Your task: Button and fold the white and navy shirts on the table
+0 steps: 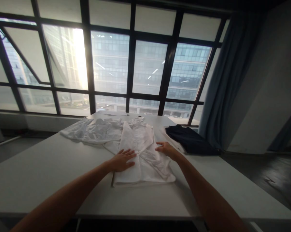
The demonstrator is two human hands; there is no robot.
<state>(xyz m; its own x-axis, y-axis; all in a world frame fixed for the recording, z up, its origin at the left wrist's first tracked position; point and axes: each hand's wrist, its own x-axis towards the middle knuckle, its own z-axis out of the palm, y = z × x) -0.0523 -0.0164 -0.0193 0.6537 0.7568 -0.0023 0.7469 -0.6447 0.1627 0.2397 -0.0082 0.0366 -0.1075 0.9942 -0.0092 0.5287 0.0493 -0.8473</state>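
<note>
A white shirt point(145, 151) lies partly folded on the grey table point(39, 174), its long side running away from me. My left hand point(122, 159) rests flat on the shirt's left edge, fingers spread. My right hand point(166, 149) presses on the shirt's right edge, fingers pointing left. Neither hand holds anything.
More crumpled white clothing point(92, 130) lies behind and to the left of the shirt. A folded dark garment point(190, 139) sits at the right of the table. Large windows point(145, 71) fill the far wall, and a blue curtain point(229, 80) hangs at the right.
</note>
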